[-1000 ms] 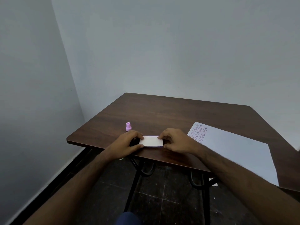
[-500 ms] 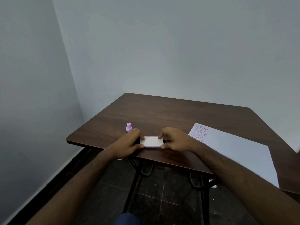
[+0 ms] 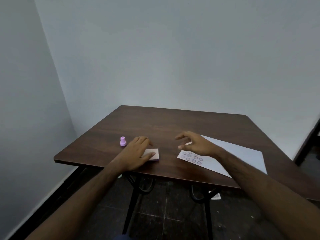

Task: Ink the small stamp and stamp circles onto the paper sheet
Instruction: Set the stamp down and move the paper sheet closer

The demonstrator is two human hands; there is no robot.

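Left grip [image 3: 136, 153] rests on a flat white ink pad [image 3: 153, 154] near the desk's [image 3: 173, 125] front edge, thumb along its near side and fingers [image 3: 142, 140] over its far-left end; whether the hand clasps it or merely presses on it cannot be told. Right grip [image 3: 195, 144] hangs open above the near corner of the paper [image 3: 242, 153], fingers spread and curled, holding nothing. Below that hand, rows of small stamped circles [image 3: 192, 157] mark the sheet's corner, the rest of the page blank. The sheet lies at an angle on the right side of the dark wooden desk, its near edge close to the desk's front. A small pink stamp [image 3: 123, 141] stands upright on the desk just left of the left hand and apart from it, well away from the paper. The pad sits between stamp and sheet. Both bare forearms reach in from the bottom of the view. Beneath the desk, black metal legs [image 3: 131, 196] stand on a dark tiled floor [image 3: 164, 222]; pale walls [image 3: 173, 58] meet in a corner behind.
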